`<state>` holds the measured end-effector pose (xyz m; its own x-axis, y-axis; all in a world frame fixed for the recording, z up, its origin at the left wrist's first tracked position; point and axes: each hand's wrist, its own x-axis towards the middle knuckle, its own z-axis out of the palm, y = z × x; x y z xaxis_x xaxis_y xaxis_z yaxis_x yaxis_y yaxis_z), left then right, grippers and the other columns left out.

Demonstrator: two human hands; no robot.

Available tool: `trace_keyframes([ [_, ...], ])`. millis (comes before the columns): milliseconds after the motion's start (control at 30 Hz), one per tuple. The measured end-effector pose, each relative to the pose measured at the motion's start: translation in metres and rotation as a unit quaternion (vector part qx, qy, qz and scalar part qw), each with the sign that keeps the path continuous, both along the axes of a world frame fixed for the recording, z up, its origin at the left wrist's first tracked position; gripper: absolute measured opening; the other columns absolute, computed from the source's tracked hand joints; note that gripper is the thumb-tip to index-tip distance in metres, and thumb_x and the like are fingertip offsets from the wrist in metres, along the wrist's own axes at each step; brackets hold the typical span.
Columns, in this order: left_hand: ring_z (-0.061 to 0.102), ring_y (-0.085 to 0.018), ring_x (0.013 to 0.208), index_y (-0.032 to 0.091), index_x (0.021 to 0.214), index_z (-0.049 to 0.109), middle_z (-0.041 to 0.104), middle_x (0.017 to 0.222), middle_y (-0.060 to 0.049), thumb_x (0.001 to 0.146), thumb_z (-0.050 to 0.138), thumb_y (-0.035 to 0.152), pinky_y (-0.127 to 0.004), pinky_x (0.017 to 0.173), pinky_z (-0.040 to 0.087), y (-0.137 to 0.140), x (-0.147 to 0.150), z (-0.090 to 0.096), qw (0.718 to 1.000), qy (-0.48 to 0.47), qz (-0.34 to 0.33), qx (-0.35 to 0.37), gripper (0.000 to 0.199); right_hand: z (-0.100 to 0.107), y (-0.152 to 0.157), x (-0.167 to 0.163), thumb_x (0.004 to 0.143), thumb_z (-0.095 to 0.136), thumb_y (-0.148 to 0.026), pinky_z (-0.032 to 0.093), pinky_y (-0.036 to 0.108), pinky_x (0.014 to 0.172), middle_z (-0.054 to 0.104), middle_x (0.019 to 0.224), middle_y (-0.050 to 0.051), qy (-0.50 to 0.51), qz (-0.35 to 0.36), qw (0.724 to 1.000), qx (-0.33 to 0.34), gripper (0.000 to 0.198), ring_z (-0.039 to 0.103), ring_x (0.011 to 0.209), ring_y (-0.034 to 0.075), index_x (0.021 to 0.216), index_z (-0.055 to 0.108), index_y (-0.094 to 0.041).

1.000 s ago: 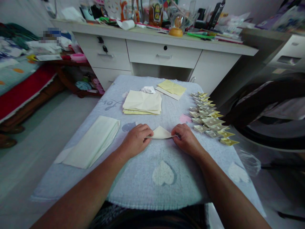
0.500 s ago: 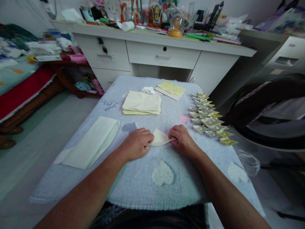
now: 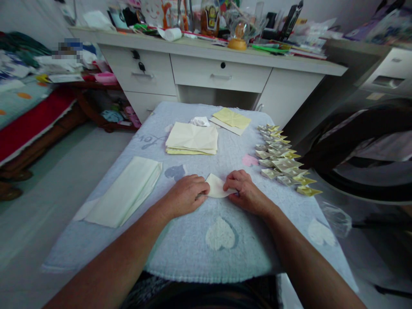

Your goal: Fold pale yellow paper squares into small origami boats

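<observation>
A cream sheet of folded paper (image 3: 216, 187), its peak pointing away from me, lies low over the cloth between my hands. My left hand (image 3: 189, 193) is closed on its left corner, the fingertips pinching the edge. At the right side, my right hand (image 3: 243, 189) grips the other corner with thumb and curled fingers. Both corners are partly hidden by my fingers. Just beyond stands a stack of creased cream and yellow paper (image 3: 192, 136). To the right, several small folded paper boats (image 3: 283, 165) sit in close rows.
A blue-grey cloth (image 3: 193, 249) with heart patterns covers the table. Left of my arm lies a long folded pale sheet (image 3: 125, 193). Yellow paper (image 3: 231, 116) and a crumpled white tissue (image 3: 200, 122) are farther back. A cluttered white desk (image 3: 222, 77) stands behind the table.
My right hand has slid slightly inward along the paper, its fingers now covering more of the right side. My left hand has shifted a little to the right.
</observation>
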<state>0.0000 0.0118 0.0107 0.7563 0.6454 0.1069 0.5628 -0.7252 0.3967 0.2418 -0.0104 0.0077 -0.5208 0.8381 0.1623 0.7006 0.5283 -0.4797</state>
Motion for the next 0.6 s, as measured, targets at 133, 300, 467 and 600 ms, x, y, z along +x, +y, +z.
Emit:
trace_keyframes([
  [133,0.053,-0.018,0.077,0.019,0.075,0.056,0.059,0.077,-0.002,0.083,0.055,0.016,-0.030,0.071,0.039,-0.0001,0.0005,0.0014,1.000,-0.001,0.014,-0.014,0.008,-0.0011,0.0011,-0.0017,0.080,0.062,-0.009,0.035,0.036,0.083,0.060,0.097,0.006,0.011,-0.005,1.000,-0.004,0.014,0.048,0.094,0.021,0.086,0.068,-0.021],
  [300,0.054,-0.018,0.076,0.018,0.071,0.055,0.058,0.074,-0.002,0.088,0.051,0.021,-0.029,0.070,0.038,0.0022,-0.0016,0.0026,0.999,0.002,0.035,-0.031,0.018,-0.0032,0.0048,-0.0009,0.084,0.065,-0.016,0.036,0.036,0.085,0.062,0.093,0.006,0.024,-0.044,0.998,-0.027,0.004,0.050,0.092,0.021,0.081,0.067,-0.019],
  [467,0.054,-0.018,0.072,0.017,0.067,0.053,0.057,0.069,-0.002,0.091,0.049,0.025,-0.029,0.067,0.036,0.0050,-0.0042,0.0020,0.998,0.020,0.052,-0.032,0.026,-0.0019,0.0064,0.0017,0.084,0.065,-0.018,0.036,0.036,0.084,0.061,0.093,0.005,0.016,-0.065,0.997,-0.043,0.006,0.050,0.091,0.020,0.079,0.064,-0.018],
  [600,0.053,-0.017,0.069,0.017,0.066,0.053,0.055,0.068,-0.001,0.091,0.049,0.026,-0.028,0.065,0.035,0.0061,-0.0052,0.0015,0.997,0.015,0.055,-0.045,0.027,-0.0004,0.0076,0.0048,0.086,0.063,-0.020,0.036,0.037,0.084,0.060,0.094,0.005,0.001,-0.071,0.996,-0.061,0.008,0.050,0.092,0.021,0.078,0.064,-0.018],
])
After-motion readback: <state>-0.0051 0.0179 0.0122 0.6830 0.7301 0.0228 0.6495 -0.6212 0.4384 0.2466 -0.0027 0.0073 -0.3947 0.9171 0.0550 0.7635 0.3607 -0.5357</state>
